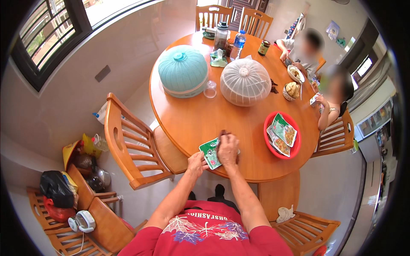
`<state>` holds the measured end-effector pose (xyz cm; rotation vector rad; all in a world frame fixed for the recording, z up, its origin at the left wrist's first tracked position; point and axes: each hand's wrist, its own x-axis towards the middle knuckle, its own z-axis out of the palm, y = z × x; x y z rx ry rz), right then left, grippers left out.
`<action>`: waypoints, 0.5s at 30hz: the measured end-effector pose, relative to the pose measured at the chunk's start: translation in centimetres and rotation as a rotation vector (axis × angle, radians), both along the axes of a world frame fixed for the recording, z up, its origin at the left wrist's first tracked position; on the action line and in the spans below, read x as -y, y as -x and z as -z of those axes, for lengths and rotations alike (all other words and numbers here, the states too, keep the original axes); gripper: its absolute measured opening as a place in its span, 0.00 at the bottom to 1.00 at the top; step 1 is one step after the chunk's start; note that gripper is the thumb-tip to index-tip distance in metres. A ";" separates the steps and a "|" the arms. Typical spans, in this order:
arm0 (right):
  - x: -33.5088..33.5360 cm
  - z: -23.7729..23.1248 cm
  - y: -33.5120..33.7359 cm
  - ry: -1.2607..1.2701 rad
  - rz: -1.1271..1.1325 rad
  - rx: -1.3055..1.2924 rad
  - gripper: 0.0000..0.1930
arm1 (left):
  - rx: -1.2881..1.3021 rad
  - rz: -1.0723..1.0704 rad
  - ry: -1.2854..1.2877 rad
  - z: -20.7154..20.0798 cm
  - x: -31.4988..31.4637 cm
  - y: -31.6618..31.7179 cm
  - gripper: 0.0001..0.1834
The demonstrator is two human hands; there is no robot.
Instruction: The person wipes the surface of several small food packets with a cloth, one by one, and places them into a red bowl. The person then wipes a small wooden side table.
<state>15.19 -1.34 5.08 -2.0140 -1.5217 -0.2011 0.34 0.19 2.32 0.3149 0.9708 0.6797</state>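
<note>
A green food packet (pixel 208 150) lies flat at the near edge of the round wooden table. My left hand (pixel 197 164) grips its lower left corner. Across the packet's right side presses my right hand (pixel 228 149), closed around a crumpled dark brown cloth (pixel 223 135); the hand hides most of the cloth and part of the packet. To the right, a red basin (pixel 297 147) holds several similar packets (pixel 283 130) with green tops and clear lower parts showing food.
On the table (pixel 188 123) stand a blue food cover (pixel 181 70), a white food cover (pixel 244 83), a clear cup (pixel 210 89), a water bottle (pixel 239 42) and a bowl of food (pixel 292 90). Two people sit at the right side. A wooden chair (pixel 132 145) is at my left.
</note>
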 end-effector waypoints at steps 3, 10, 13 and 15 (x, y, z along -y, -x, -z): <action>0.6 0.1 3.7 0.052 -0.292 -0.085 0.12 | 0.038 0.001 0.011 0.9 -0.1 0.5 0.12; 5.8 0.3 1.6 0.056 -0.659 -0.359 0.15 | 0.111 -0.017 0.047 2.3 -0.4 0.6 0.14; 8.5 -0.4 -2.0 0.409 -0.624 -0.425 0.13 | 0.016 -0.045 0.035 0.6 0.1 0.0 0.16; 8.0 -2.5 -2.7 0.384 -0.525 -0.541 0.13 | 0.032 -0.029 0.039 0.1 -0.3 0.4 0.16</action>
